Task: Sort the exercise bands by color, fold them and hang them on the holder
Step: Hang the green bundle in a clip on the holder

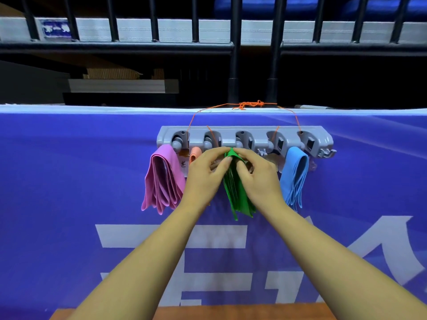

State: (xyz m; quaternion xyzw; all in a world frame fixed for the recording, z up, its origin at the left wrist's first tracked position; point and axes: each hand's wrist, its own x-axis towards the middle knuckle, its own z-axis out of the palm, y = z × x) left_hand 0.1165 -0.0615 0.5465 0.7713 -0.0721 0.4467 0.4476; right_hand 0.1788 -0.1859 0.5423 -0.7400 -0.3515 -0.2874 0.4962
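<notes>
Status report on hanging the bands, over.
Left grip and right grip both pinching green band at its top fold, against the holder. Pink band, orange band, blue band already hung. Orange band half hidden behind left grip.

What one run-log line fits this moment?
step: hang green band | left hand, right hand: both pinch its folded top at the holder | hung: pink band, blue band | orange band: mostly hidden
</notes>
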